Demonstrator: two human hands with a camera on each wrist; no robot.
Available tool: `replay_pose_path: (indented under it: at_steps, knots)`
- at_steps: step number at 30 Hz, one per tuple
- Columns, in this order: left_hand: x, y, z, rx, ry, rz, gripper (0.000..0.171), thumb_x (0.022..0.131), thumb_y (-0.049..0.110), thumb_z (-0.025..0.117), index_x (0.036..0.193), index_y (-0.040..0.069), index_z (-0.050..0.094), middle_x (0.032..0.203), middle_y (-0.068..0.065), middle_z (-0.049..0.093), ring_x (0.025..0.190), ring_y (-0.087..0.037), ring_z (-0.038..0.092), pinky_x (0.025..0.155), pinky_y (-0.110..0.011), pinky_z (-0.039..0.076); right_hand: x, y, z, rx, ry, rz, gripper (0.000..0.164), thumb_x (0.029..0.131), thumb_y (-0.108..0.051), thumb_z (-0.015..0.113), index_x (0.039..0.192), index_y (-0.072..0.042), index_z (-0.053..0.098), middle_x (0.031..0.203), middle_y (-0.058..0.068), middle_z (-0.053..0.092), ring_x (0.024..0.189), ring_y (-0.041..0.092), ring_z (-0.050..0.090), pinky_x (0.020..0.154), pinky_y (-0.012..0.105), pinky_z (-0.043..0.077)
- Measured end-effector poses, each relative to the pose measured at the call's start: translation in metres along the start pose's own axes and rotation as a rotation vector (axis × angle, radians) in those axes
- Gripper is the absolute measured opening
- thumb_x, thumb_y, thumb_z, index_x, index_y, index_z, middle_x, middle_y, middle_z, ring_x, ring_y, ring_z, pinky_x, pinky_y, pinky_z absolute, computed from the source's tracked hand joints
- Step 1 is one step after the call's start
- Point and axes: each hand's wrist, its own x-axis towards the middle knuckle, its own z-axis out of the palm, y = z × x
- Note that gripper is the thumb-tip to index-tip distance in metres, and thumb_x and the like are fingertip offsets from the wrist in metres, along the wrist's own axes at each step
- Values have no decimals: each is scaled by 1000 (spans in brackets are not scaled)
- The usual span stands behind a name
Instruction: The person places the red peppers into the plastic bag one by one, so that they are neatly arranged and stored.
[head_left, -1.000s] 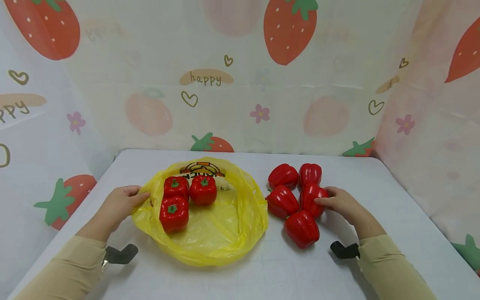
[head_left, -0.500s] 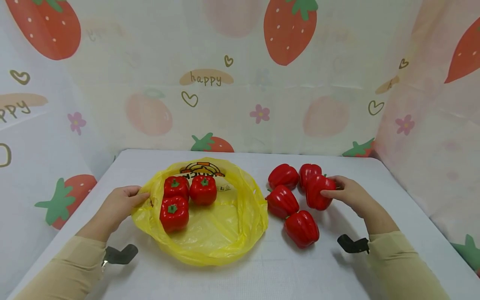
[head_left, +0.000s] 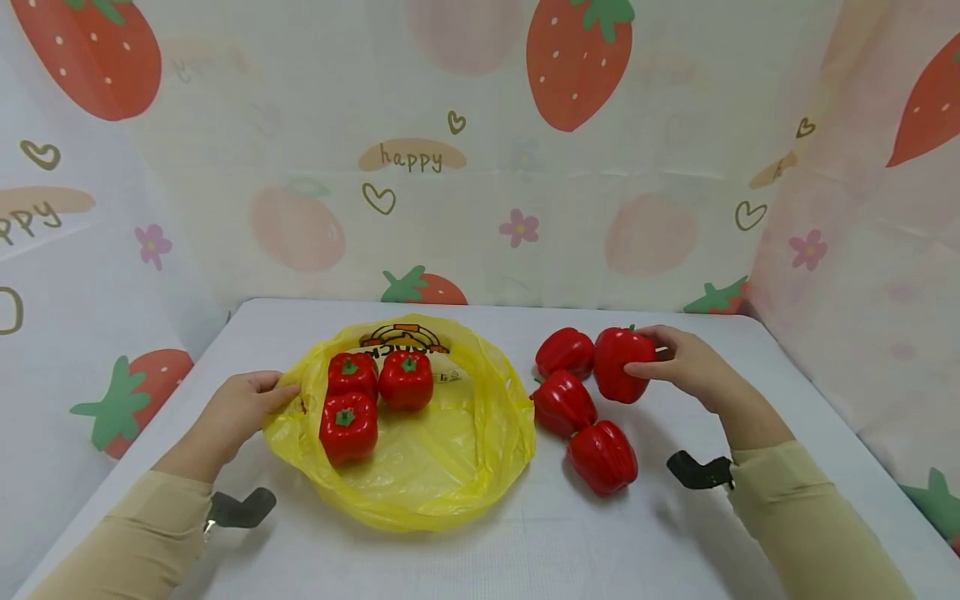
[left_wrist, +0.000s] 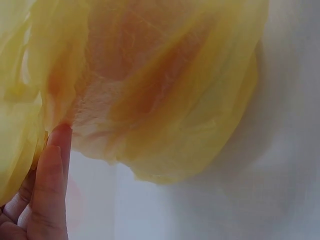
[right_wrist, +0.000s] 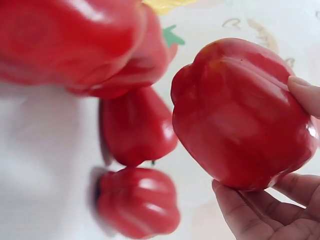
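Fingers (right_wrist: 237,210) of my right hand (head_left: 693,365) pinch a glossy red pepper (head_left: 615,371), thumb (right_wrist: 306,96) on one side and fingertips opposite, the green stem (head_left: 632,327) at its upper end. The held pepper is at the far right of a cluster, well apart from the bag. My left hand (head_left: 238,412) pinches a yellow plastic bag (head_left: 420,490) by the left side of its rim, thumb against fingers.

Inside the wide-mouthed bag, three peppers stand stem up toward the left: a back-left pepper (head_left: 354,375), a back-right pepper (head_left: 407,383) beside it, and a front pepper (head_left: 349,429) before the first. Dark and orange printing (head_left: 405,337) marks the bag's far wall.

Between the bag and my right hand, a far loose pepper (head_left: 564,353), a middle loose pepper (head_left: 564,405) and a near loose pepper (head_left: 602,460) rest close together on the white counter (head_left: 487,567). One more pepper (right_wrist: 139,204) shows low in my right wrist view.

Beige sleeves (head_left: 813,517) cover my forearms, a dark angled piece (head_left: 697,471) jutting from the right cuff and another (head_left: 243,509) from the left. Beyond, a pale wall covering (head_left: 480,212) carries strawberries, hearts, flowers and the word "happy".
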Motion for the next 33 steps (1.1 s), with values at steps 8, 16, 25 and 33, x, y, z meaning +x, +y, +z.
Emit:
replay_pose_path:
  at_steps: [8,16,25,33]
  knots:
    - [0,1,0,-6,1,4,58,91,48,48,127,2,50,109,-11,60,97,-24,52,83,-41,47,9,-28,1,-6,-24,-49,66,79,-36,69,133,-10,41,121,15,51,106,30,53,82,43,49]
    - [-1,0,1,-6,6,-10,59,91,48,47,128,2,49,113,-14,59,98,-24,52,84,-42,47,18,-55,14,-35,-44,-55,68,74,-37,73,131,-15,43,121,11,50,104,28,53,77,38,51]
    - [-1,0,1,-4,0,-9,62,90,50,47,130,3,47,115,-14,57,101,-25,51,85,-43,47,26,-84,35,-43,-88,-132,71,69,-36,78,129,-17,45,119,7,52,101,26,54,71,35,53]
    - [-1,0,2,-20,-6,-23,62,90,49,48,130,2,47,114,-14,59,100,-24,51,86,-43,46,29,-113,57,-55,-153,-163,74,67,-33,80,130,-21,44,120,4,52,105,25,52,70,34,54]
